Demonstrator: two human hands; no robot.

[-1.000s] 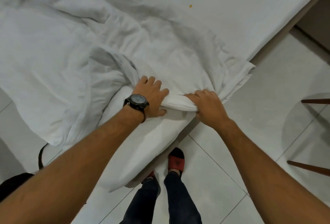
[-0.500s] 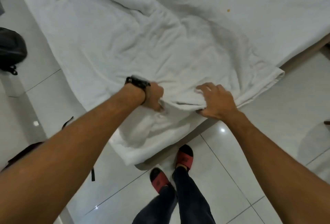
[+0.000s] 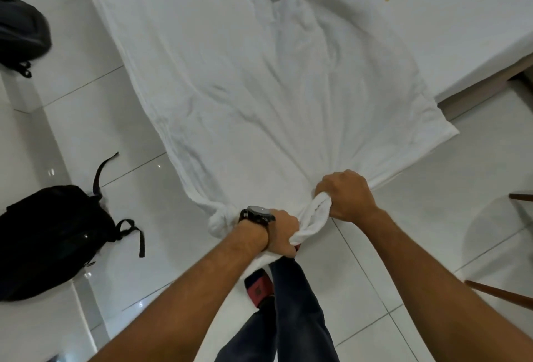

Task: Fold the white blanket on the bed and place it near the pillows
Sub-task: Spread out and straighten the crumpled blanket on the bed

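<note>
The white blanket point(image 3: 253, 79) stretches from the bed point(image 3: 450, 24) down over the tiled floor toward me, pulled taut into a fan of creases. Its near edge is bunched between my hands. My left hand point(image 3: 281, 232), with a black watch on the wrist, is fisted around the bunched edge low in the middle. My right hand point(image 3: 344, 197) grips the same bunched edge a little higher and to the right. No pillows are in view.
A black backpack point(image 3: 49, 237) lies on the floor at the left and another dark bag point(image 3: 20, 33) sits at the upper left. Wooden chair legs point(image 3: 501, 294) stand at the right. My legs and a red slipper point(image 3: 258, 286) are just below my hands.
Both hands have closed into fists on the blanket's edge and pulled it back off the bed's corner toward me. The blanket now hangs stretched over the floor.
</note>
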